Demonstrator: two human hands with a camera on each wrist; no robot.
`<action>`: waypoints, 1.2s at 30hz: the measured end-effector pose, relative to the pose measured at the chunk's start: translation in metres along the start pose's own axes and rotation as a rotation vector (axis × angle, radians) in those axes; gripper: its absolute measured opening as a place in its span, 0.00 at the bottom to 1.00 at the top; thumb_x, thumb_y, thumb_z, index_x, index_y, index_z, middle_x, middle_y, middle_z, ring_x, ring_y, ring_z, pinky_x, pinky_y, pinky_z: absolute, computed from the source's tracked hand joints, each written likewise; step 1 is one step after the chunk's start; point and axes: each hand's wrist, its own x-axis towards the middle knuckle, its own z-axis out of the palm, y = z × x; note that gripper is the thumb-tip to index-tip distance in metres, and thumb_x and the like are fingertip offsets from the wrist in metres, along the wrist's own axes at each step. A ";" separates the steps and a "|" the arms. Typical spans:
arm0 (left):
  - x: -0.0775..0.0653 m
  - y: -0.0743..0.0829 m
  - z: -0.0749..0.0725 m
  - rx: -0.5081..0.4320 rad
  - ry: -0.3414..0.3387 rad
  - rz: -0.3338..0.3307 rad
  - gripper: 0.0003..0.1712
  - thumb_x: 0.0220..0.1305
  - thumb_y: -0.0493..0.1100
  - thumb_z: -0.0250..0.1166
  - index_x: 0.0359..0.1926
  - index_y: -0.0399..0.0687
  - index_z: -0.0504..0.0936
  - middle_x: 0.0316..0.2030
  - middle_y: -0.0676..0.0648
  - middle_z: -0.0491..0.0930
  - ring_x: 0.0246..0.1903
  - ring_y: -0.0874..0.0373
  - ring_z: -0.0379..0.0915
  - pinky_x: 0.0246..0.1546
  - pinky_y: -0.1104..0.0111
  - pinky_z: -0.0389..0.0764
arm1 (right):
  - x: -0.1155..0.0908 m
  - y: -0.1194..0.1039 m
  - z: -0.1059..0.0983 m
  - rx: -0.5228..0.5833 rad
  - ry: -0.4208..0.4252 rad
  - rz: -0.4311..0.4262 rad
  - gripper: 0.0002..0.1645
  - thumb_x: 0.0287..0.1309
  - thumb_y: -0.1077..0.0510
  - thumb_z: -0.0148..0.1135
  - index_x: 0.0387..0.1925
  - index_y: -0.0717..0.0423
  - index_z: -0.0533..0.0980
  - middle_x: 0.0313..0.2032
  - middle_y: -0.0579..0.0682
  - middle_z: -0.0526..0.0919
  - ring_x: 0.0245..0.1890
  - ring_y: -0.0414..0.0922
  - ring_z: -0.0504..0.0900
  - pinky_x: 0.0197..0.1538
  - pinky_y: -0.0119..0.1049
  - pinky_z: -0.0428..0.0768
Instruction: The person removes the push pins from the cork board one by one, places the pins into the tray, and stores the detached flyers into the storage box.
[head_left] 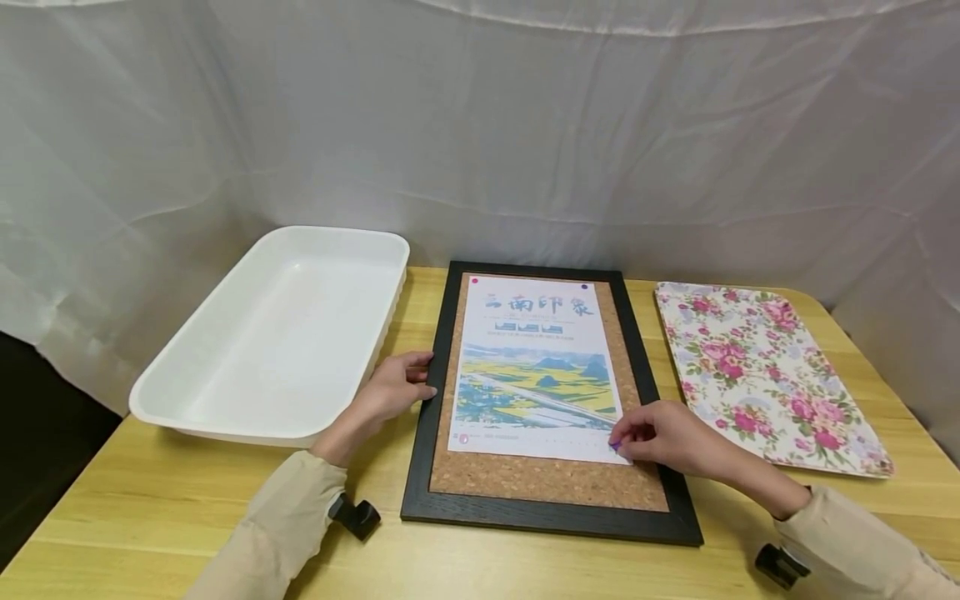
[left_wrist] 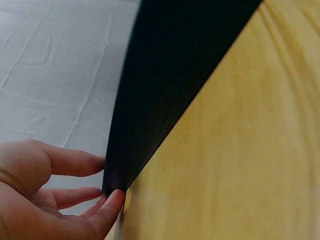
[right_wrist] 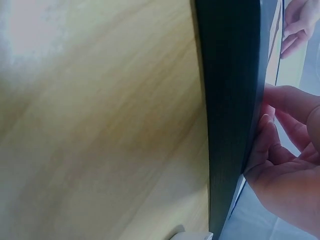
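Note:
A poster [head_left: 536,375] with blue lettering and a yellow-green landscape lies on a cork board [head_left: 551,483] in a black frame [head_left: 547,515]. My right hand [head_left: 675,437] pinches a small purple push pin [head_left: 616,447] at the poster's lower right corner; in the right wrist view its fingers [right_wrist: 292,105] mostly hide the pin. A pink pin [head_left: 475,281] and a dark blue pin [head_left: 584,287] sit at the top corners. Lower left on the poster is a small pink round mark [head_left: 463,438]. My left hand [head_left: 390,387] touches the frame's left edge with fingertips and thumb.
To the left stands a large white tray [head_left: 255,333], its near right corner close to my left forearm. A flowered tray [head_left: 772,379] lies right of the board, beside my right wrist. Everything rests on a wooden table [head_left: 450,567], with a pale curtain [head_left: 510,150] behind.

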 end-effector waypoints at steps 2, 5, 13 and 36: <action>0.000 0.000 0.000 0.004 0.000 0.001 0.34 0.62 0.26 0.60 0.69 0.31 0.62 0.63 0.34 0.67 0.59 0.42 0.66 0.53 0.57 0.74 | -0.001 0.000 0.000 -0.001 0.001 -0.004 0.04 0.58 0.64 0.65 0.35 0.55 0.83 0.28 0.40 0.81 0.23 0.35 0.73 0.26 0.31 0.74; 0.001 -0.001 0.001 0.011 0.001 0.000 0.34 0.62 0.26 0.60 0.69 0.31 0.62 0.63 0.34 0.67 0.58 0.42 0.66 0.52 0.57 0.74 | -0.001 0.002 0.000 -0.006 0.011 -0.015 0.06 0.58 0.64 0.65 0.37 0.55 0.84 0.29 0.40 0.81 0.23 0.35 0.72 0.26 0.31 0.73; 0.001 0.001 -0.001 0.014 -0.006 -0.002 0.34 0.63 0.27 0.60 0.69 0.32 0.62 0.63 0.34 0.67 0.58 0.42 0.66 0.52 0.57 0.74 | -0.003 0.004 0.001 -0.006 0.043 -0.047 0.06 0.59 0.64 0.65 0.39 0.57 0.83 0.28 0.40 0.80 0.23 0.36 0.72 0.25 0.32 0.74; -0.001 0.001 0.000 0.012 -0.001 0.001 0.34 0.63 0.27 0.60 0.69 0.32 0.62 0.62 0.33 0.68 0.59 0.42 0.67 0.53 0.56 0.74 | 0.003 0.003 0.002 -0.076 0.011 -0.052 0.03 0.57 0.63 0.67 0.34 0.54 0.82 0.25 0.38 0.78 0.22 0.34 0.71 0.26 0.30 0.73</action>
